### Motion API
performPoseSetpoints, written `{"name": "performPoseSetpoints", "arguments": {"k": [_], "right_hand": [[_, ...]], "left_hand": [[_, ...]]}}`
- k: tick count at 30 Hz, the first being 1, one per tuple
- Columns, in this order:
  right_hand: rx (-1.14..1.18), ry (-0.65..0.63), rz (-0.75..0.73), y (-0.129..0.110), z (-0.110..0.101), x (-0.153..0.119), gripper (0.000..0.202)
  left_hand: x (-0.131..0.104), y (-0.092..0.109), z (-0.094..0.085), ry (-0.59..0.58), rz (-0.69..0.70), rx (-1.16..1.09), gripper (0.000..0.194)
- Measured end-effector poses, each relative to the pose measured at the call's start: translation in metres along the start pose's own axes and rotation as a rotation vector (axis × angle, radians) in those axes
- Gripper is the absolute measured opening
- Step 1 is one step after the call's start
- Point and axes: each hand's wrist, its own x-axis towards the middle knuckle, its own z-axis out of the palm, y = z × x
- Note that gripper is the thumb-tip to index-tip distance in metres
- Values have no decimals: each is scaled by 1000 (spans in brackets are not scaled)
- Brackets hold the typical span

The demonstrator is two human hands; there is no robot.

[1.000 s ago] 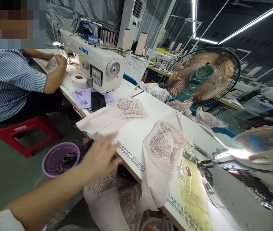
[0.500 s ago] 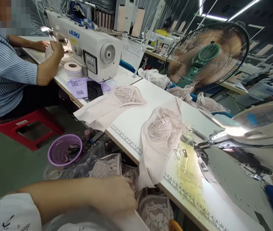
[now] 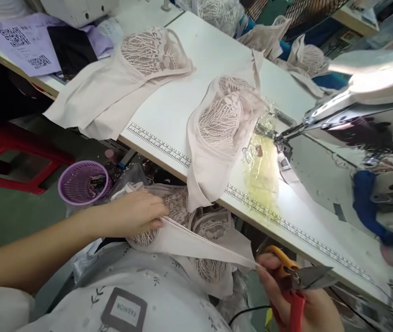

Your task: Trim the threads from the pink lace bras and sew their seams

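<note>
A pale pink lace bra [image 3: 196, 242] is stretched across my lap between both hands. My left hand [image 3: 139, 213] is closed on its upper edge, beside a lace cup. With thumb and finger, my right hand [image 3: 286, 299] pinches the tapered band end. That same hand also holds scissors [image 3: 298, 281] with orange and red handles, their blades pointing right, away from the bra. More lace bra pieces [image 3: 210, 226] lie under and behind the stretched one, partly hidden by it and the table edge.
On the white sewing table [image 3: 162, 113], one bra [image 3: 220, 124] hangs over the front edge and another [image 3: 141, 69] lies further left. A sewing machine [image 3: 355, 115] with a lit lamp stands at right. A purple basket [image 3: 84, 182] and red stool [image 3: 20, 157] are on the left.
The view has tipped downward. My right hand has come into view with the scissors and the band end. My left hand now holds the bra, which is pulled taut to the right.
</note>
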Motion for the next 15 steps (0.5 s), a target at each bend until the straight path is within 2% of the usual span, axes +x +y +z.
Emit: {"name": "performPoseSetpoints", "arguments": {"k": [6,10,12,15], "right_hand": [[-42,-63,-75,13,-5,5,15],[-92,-82,-108,20,0,9,18],[-155,-15,-69,22,6,11,23],[-242,190,31,21,13,14,24]], "left_hand": [[-5,1,-5,-21,38,-20,21],[-4,8,-13,-4,51,-15,22],[-1,13,-19,7,65,-48,21],[7,22,-27,-6,101,-47,18]]}}
